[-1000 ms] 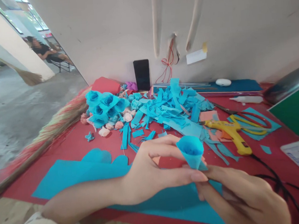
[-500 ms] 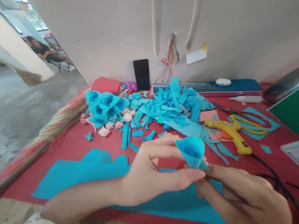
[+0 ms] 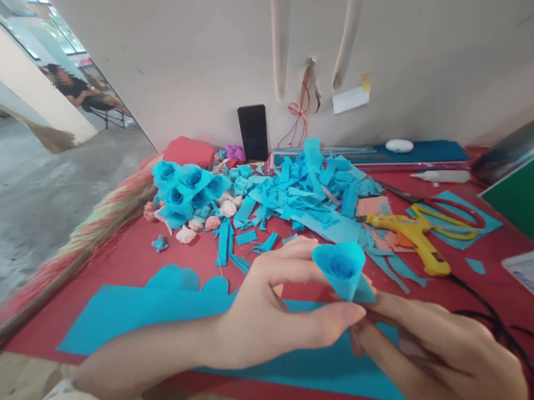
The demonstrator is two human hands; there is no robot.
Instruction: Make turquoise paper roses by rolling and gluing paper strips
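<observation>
A blue paper flower point(image 3: 342, 268), cone-shaped with a coiled centre, stands upright between my two hands. My left hand point(image 3: 288, 308) pinches its lower left side between thumb and fingers. From the right, my right hand point(image 3: 436, 340) closes its fingertips on the flower's base, where a flap of paper sticks out. The very bottom of the flower is hidden by my fingers. Beneath both hands lies a large blue paper sheet point(image 3: 119, 314). Two rounded blue petal pieces point(image 3: 174, 279) rest along its far edge.
Finished blue flowers point(image 3: 190, 181) sit at the back left, beside a heap of blue paper scraps point(image 3: 303, 191). A yellow glue gun point(image 3: 415, 232) with a black cord and scissors point(image 3: 451, 211) lie right. A phone point(image 3: 254, 132) leans against the wall. Someone sits far left point(image 3: 76, 88).
The flower has turned slightly in my fingers, so its coiled centre shows more plainly and its base flap reaches further right. Both hands stay in nearly the same place.
</observation>
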